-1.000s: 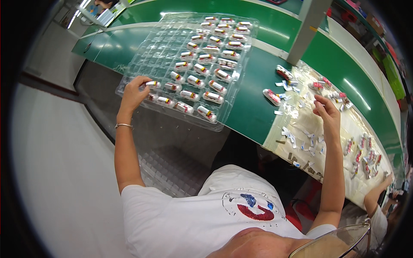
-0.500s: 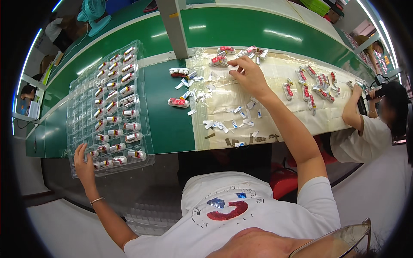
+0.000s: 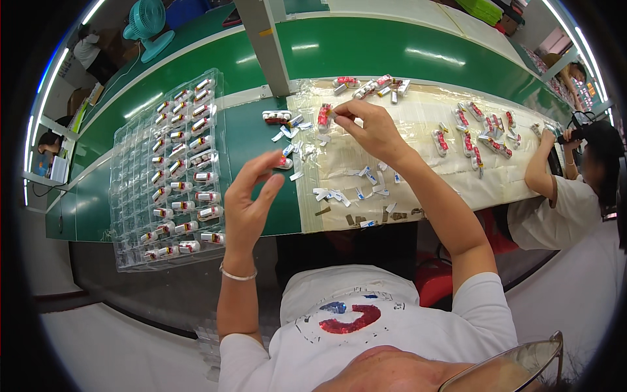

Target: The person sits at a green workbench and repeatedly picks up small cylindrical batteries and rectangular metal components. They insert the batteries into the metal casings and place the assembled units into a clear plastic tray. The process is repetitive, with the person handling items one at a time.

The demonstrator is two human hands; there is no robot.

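Observation:
My right hand [image 3: 371, 127] is over the covered mat, thumb and fingers pinched at the end of a small red-and-white oblong piece [image 3: 324, 116]; its exact kind is too small to tell. My left hand [image 3: 248, 202] hovers at the table's near edge, just right of a clear plastic tray [image 3: 130, 196], with fingers apart and nothing in them. Its fingertips partly cover another red-and-white piece [image 3: 285, 163]. Farther back lies a similar piece [image 3: 277, 117] with dark ends. Rows of small white, red and silver pieces [image 3: 206, 196] fill the tray's right part.
Small white-and-blue paper slips [image 3: 333, 195] are strewn over the mat [image 3: 405, 150]. More red-and-white pieces [image 3: 483, 127] lie in groups to the right and back. A post [image 3: 264, 39] rises behind the table. A co-worker [image 3: 562, 202] sits at far right; a fan [image 3: 147, 29] stands back left.
My left hand has moved right, from the tray's near left corner to beside its right edge. My right hand has come slightly left and nearer with the red-and-white piece.

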